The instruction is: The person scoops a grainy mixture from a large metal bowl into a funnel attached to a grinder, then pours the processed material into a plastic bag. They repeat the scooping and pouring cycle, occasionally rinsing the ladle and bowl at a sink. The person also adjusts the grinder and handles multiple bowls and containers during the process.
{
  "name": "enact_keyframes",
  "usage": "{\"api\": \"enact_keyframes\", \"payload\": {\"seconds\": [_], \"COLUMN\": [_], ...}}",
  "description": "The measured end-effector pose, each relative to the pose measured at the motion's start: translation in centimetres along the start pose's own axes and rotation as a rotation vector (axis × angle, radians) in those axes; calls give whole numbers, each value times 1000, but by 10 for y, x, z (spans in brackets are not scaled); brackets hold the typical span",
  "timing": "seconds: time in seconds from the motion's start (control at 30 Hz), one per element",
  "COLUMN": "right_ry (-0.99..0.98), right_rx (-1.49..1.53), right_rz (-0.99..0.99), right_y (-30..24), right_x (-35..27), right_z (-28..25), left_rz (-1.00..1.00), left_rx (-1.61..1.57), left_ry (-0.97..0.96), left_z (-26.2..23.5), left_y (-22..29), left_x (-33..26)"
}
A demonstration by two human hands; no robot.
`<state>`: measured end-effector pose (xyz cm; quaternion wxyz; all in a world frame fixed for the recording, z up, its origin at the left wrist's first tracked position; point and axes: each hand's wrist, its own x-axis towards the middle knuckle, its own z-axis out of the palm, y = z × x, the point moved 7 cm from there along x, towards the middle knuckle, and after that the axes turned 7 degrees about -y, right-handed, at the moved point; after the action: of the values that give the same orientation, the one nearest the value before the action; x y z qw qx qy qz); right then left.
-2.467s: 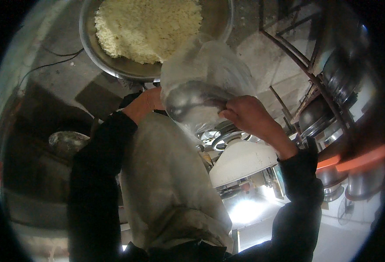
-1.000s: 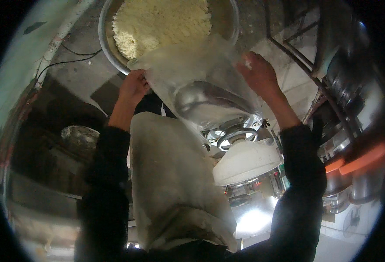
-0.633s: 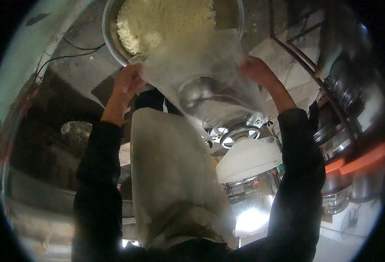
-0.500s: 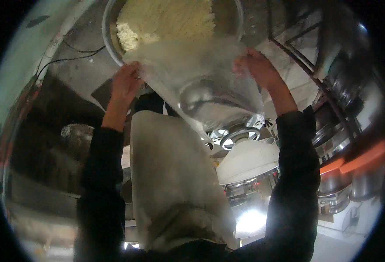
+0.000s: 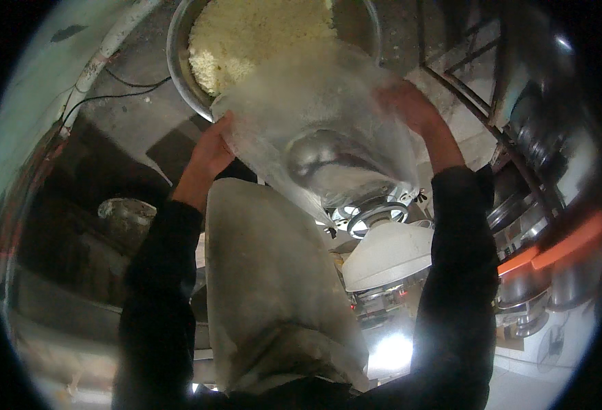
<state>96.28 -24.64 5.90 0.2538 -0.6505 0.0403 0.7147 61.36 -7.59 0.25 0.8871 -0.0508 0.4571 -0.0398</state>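
Note:
My left hand (image 5: 217,145) is closed on the left edge of a clear plastic bag (image 5: 294,102). At the bag's other side, my right hand (image 5: 410,106) grips its edge, the fingertips partly blurred behind the film. The sheet is spread between both hands, its far part billowing over the near rim of a large metal basin (image 5: 178,65). Pale yellow, crumbly grains (image 5: 260,34) fill much of that basin. Through the plastic shows a shiny, rounded metal vessel (image 5: 315,154), its lower part blurred by the film.
Below the vessel stand a grey ring (image 5: 377,219) and a white, tapering housing (image 5: 390,256). A rusty metal frame (image 5: 465,102) runs down the right, near metal pots with orange tops (image 5: 567,242). A black cable (image 5: 110,96) lies at the left. My pale apron (image 5: 274,273) hangs below.
My left hand has come a little nearer and to the right. The bag has puffed up and covers more of the basin's near side. My right hand has shifted slightly.

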Motion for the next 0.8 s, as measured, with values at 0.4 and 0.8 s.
{"api": "enact_keyframes", "payload": {"seconds": [0.4, 0.8], "right_ry": [123, 126], "right_rx": [288, -229], "right_rz": [-63, -43], "right_y": [-15, -19], "right_x": [-1, 19], "right_z": [-1, -6], "left_rz": [12, -5], "left_rx": [31, 106], "left_ry": [-115, -2], "left_z": [-10, -5], "left_y": [3, 4], "left_x": [3, -9]}}
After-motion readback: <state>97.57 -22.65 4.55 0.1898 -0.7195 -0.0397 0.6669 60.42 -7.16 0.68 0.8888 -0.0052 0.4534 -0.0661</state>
